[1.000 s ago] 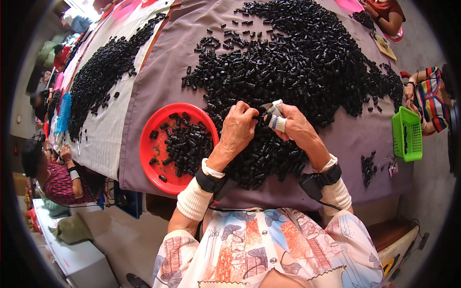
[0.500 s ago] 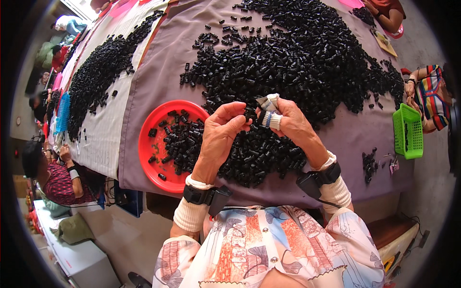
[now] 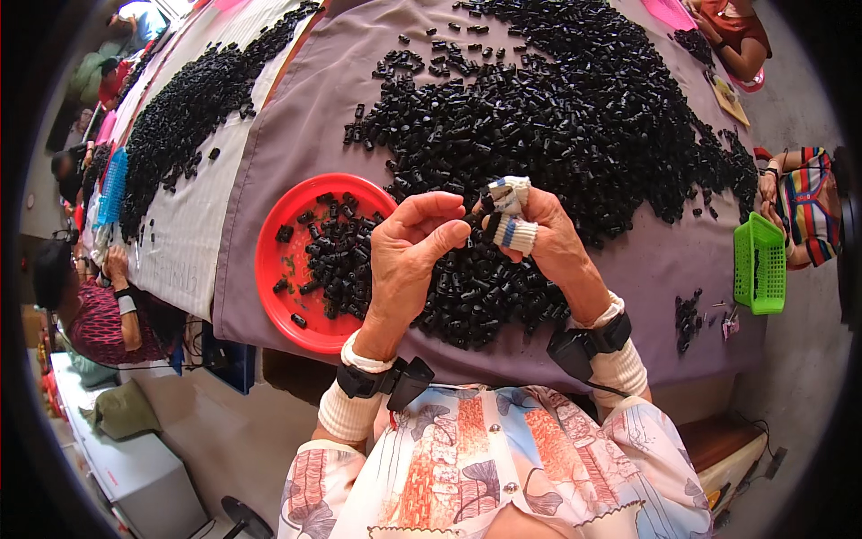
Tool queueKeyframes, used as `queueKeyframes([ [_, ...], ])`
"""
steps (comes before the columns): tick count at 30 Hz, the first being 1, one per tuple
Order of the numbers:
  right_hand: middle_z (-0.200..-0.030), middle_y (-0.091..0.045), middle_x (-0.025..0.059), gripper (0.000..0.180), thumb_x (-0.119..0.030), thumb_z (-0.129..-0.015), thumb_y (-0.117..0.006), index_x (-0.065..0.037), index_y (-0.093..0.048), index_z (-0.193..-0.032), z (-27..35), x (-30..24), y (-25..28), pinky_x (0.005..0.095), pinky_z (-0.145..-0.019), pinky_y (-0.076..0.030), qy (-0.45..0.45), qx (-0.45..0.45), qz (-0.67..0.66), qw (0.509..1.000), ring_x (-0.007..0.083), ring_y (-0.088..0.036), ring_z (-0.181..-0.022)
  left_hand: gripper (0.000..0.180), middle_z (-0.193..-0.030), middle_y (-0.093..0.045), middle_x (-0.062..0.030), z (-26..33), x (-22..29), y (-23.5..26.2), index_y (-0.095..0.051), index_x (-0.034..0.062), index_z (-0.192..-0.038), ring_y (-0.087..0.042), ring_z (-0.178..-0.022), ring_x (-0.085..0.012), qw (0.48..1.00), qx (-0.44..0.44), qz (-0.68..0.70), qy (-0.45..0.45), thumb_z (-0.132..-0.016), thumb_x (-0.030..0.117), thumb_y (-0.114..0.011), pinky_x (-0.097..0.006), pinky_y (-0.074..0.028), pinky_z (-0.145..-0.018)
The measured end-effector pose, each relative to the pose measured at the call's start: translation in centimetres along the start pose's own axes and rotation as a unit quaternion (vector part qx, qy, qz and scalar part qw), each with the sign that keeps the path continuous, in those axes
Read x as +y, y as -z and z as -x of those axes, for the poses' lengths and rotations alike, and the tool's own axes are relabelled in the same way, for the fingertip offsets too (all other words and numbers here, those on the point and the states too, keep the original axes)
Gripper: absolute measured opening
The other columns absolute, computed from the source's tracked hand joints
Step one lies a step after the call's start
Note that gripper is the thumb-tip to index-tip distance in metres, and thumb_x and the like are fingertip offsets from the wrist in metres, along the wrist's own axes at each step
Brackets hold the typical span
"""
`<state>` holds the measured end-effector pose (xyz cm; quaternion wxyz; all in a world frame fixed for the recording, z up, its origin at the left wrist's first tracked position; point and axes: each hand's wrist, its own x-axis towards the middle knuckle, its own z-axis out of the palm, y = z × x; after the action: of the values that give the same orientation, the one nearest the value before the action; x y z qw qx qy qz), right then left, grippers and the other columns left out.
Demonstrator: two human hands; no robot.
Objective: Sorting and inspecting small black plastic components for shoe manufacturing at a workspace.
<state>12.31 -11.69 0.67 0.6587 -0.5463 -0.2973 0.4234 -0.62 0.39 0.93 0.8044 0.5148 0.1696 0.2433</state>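
Note:
Above a large heap of small black cylindrical parts (image 3: 575, 117), my two hands meet near the middle of the view. Thumb and forefinger of my left hand (image 3: 404, 256) are closed in a pinch on one small black part (image 3: 472, 218). Close against it is my right hand (image 3: 555, 235), also closed, with white knitted covers (image 3: 515, 234) striped in blue on its thumb and forefinger. Whatever the right fingers grip is hidden by these covers. To the left of my left hand lies a round red tray (image 3: 274, 310), partly filled with black parts and greenish scraps.
A green basket (image 3: 760, 269) stands at the table's right edge, beside a person in a striped top (image 3: 813, 202). Another person (image 3: 108, 314) sits at the left, by a second heap of black parts (image 3: 189, 126). A blue basket (image 3: 112, 189) stands there.
The view has shifted slightly. My left thumb and forefinger have spread a little around the black part, and the covered right fingertips have turned slightly beside it.

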Motion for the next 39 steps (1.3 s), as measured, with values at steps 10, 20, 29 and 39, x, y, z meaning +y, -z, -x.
queueKeyframes([
  [10, -0.083, -0.062, -0.0014, 0.025, -0.011, -0.075, -0.063, -0.006, -0.061, -0.1, 0.3, 1.0, -0.3, 0.0147, -0.045, -0.039, 0.036, -0.037, -0.094, 0.994, 0.0004, -0.048, -0.056, 0.029, -0.091, -0.062, -0.0059, 1.6, 0.7, -0.7, -0.057, -0.0023, -0.101, -0.058, -0.079, -0.0086, 0.999, -0.004, -0.021, -0.038, -0.074, -0.005, -0.067, -0.02, -0.049, -0.072],
  [20, -0.081, -0.062, -0.0022, 0.025, -0.012, -0.076, -0.063, -0.007, -0.062, -0.1, 0.6, 1.4, -0.3, 0.0145, -0.045, -0.038, 0.041, -0.045, -0.11, 0.992, 0.0001, -0.048, -0.056, 0.028, -0.091, -0.059, -0.0032, 2.0, 1.0, -1.3, -0.056, -0.0018, -0.1, -0.056, -0.083, -0.0065, 0.996, -0.002, -0.056, -0.074, -0.074, -0.009, -0.064, -0.019, -0.047, -0.074],
  [29, -0.077, -0.06, -0.0022, 0.02, -0.012, -0.078, -0.062, -0.006, -0.062, -0.097, 0.3, 0.4, -0.5, 0.0147, -0.045, -0.037, 0.035, -0.038, -0.062, 0.997, 0.0006, -0.047, -0.053, 0.021, -0.09, -0.06, -0.0051, 2.0, 0.4, -0.5, -0.057, -0.0025, -0.099, -0.059, -0.079, -0.0096, 1.0, -0.019, 0.011, 0.0, -0.079, 0.0, -0.063, -0.022, -0.05, -0.07],
  [39, -0.072, -0.057, -0.0038, 0.018, -0.013, -0.078, -0.064, -0.006, -0.061, -0.094, 0.5, 0.2, -1.0, 0.0159, -0.042, -0.035, -0.009, -0.018, -0.019, 1.0, 0.0009, -0.044, -0.051, 0.032, -0.086, -0.061, -0.006, 1.5, 0.3, -0.8, -0.054, -0.0012, -0.109, -0.059, -0.075, -0.0107, 0.997, -0.026, 0.065, 0.027, -0.078, 0.002, -0.064, -0.024, -0.051, -0.068],
])
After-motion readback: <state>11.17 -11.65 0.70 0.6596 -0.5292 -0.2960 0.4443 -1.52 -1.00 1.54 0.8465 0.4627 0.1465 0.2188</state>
